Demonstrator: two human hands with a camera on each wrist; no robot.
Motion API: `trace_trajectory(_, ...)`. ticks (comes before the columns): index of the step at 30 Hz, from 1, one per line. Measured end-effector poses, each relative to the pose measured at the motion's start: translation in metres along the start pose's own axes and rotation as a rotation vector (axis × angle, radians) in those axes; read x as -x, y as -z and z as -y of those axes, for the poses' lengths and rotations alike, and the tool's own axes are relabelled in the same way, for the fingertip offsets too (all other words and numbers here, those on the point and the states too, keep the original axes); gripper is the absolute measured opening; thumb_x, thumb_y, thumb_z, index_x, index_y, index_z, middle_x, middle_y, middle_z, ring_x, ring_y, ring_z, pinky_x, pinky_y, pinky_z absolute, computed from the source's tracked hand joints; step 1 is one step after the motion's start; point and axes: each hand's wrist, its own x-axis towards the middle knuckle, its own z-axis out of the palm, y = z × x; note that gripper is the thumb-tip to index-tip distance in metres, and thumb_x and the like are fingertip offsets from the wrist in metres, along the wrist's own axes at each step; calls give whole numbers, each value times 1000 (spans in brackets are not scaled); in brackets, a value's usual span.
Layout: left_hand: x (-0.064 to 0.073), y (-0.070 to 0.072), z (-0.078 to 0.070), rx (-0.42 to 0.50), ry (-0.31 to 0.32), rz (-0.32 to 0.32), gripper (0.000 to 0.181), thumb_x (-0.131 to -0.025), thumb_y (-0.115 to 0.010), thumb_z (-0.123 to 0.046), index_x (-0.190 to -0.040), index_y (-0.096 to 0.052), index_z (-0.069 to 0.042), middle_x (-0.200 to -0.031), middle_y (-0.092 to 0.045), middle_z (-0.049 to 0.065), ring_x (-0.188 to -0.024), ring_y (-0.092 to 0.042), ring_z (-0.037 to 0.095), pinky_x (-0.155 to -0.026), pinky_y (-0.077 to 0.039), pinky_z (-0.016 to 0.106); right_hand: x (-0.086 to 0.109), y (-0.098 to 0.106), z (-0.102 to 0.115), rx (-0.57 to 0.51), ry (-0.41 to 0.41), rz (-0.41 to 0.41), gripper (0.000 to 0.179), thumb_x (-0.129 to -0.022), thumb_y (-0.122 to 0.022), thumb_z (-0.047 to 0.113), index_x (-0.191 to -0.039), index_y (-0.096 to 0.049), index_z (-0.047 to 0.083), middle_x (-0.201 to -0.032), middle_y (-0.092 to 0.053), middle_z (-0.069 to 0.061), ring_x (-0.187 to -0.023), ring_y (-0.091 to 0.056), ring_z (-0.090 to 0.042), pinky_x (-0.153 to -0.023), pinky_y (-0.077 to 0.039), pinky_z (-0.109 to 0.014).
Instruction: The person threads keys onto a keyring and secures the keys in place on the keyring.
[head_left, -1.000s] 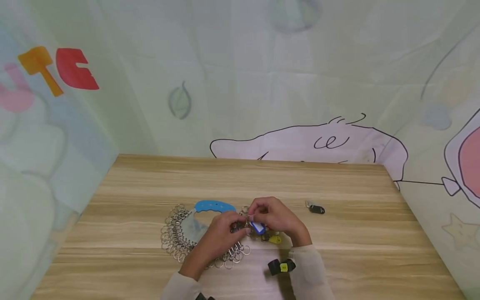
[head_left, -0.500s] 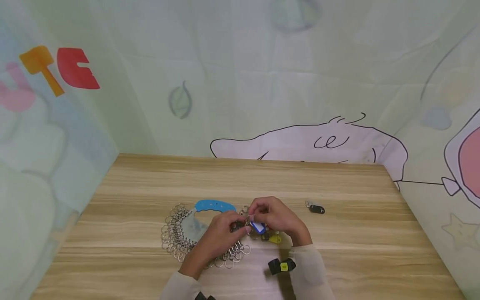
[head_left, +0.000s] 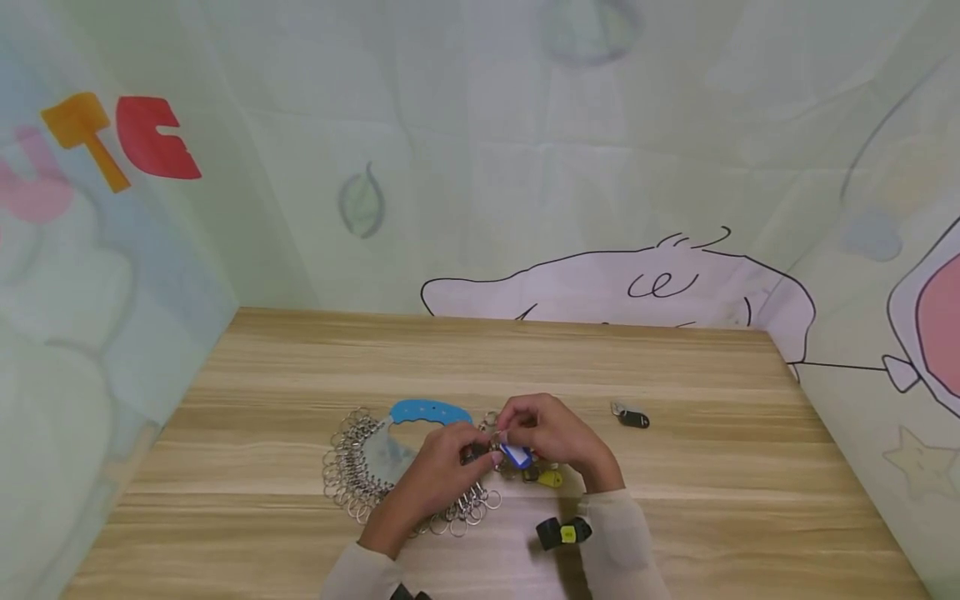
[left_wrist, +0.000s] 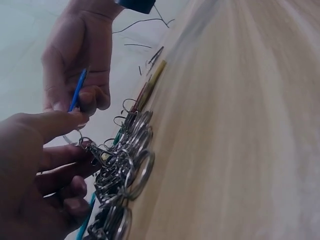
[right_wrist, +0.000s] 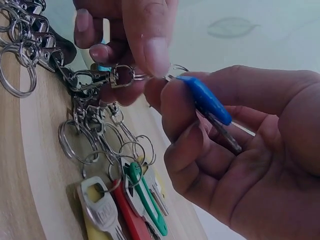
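Observation:
My left hand (head_left: 442,471) pinches a metal split ring (right_wrist: 181,67) between thumb and forefinger, and the ring hangs from a swivel clasp (right_wrist: 118,76). Facing it, my right hand (head_left: 553,432) holds a blue key tag (right_wrist: 207,102) by its end, right at that ring. A key (right_wrist: 227,136) hangs alongside the tag, within the curl of the right hand's fingers. The clasp belongs to a grey holder plate (head_left: 384,460) with a blue handle (head_left: 431,411), fringed by many clips and rings. My left forearm and hand cover part of the plate.
Below the hands, a silver key (right_wrist: 104,212) and red (right_wrist: 131,212), green (right_wrist: 149,200) and yellow tags (head_left: 551,479) hang on other rings. A black key tag (head_left: 634,418) with a key lies on the wooden table (head_left: 712,500) to the right. Printed cloth (head_left: 480,167) stands behind.

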Motion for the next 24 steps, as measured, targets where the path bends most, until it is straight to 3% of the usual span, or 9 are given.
trace_trajectory(7,3,-2,-4,-131,-43,-51,34,-85,-81,-23,-113,-71,-8,-104,-64,-1,-99,-58,15,-86,-52,35,-1,-2,-2,19,-45,-39,15,-90,-59,-4,-94,-70,4,-74,-65,-4,-57,-48,-13,-50,-40,-25)
trace_trajectory(13,2,-6,-2,-234,-122,-155,43,-79,-86,-19,-115,-65,-6,-109,-63,3,-105,-59,20,-90,-52,34,-3,-2,0,25,-73,-64,13,-90,-59,-2,-94,-70,4,-75,-66,-4,-61,-53,-18,-53,-44,-26)
trace_trajectory(19,1,-7,-1,-238,-191,-233,35,-76,-88,-14,-102,-65,-5,-101,-62,2,-98,-61,20,-84,-53,34,-4,-4,1,9,-106,-74,12,-90,-60,-2,-94,-69,4,-76,-66,-4,-64,-55,-18,-57,-45,-27)
trace_trajectory(24,2,-6,-2,-221,-197,-223,30,-77,-87,-13,-99,-69,-6,-98,-62,0,-95,-60,16,-82,-53,31,-3,-3,0,4,-94,-71,13,-90,-59,-2,-94,-69,5,-76,-66,-4,-64,-53,-19,-55,-44,-26)
